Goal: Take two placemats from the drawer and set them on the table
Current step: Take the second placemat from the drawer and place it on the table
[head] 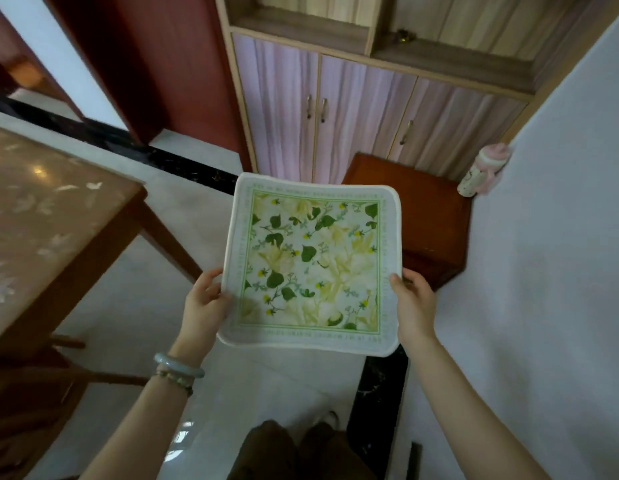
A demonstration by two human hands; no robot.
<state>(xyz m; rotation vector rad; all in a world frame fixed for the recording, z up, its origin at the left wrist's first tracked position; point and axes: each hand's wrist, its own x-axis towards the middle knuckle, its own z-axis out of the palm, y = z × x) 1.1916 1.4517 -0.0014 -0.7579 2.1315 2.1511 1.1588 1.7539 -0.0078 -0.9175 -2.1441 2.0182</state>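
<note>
A square placemat, white-edged with a green leaf and yellow flower print, is held flat in the air over the floor. My left hand grips its left edge near the lower corner. My right hand grips its right edge. Whether a second mat lies beneath it I cannot tell. The table, with a brown patterned top and dark wood frame, stands to the left, apart from the mat. No drawer shows open.
A cabinet with pale purple doors stands ahead. A low red-brown wooden unit sits below it at the right, with a pink bottle beside the white wall. White tiled floor with a black strip lies underfoot.
</note>
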